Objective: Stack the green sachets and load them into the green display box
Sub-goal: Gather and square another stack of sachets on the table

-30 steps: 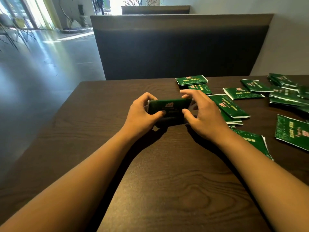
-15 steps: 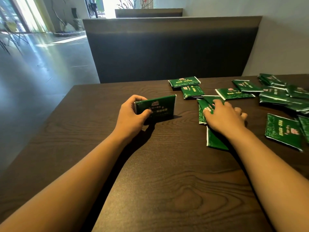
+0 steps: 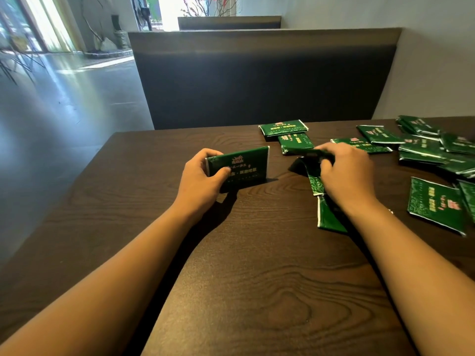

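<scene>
the left hand (image 3: 203, 176) holds the stack of green sachets (image 3: 237, 167) upright on its long edge on the dark table (image 3: 231, 291), thumb across the printed face, fingers curled behind it, so the stack is pinched from both sides. just right of the stack, the right hand (image 3: 345, 173) curls its fingertips around a loose sachet (image 3: 307, 152) and lifts its far end off the wood; whether it grips one sachet or two cannot be told, since another sachet (image 3: 327, 219) lies partly under the wrist. further right of the stack, more scattered sachets (image 3: 434, 201) wait; two lie beyond it toward the bench (image 3: 264, 80). the green display box is not in view. to do this pickup well, it seems best to separate a single sachet before lifting, turn its printed face to match the stack, and slide it flush against the back while the left thumb eases briefly. keeping the stack's bottom edge on the table should let the corners square up without slipping.
</scene>
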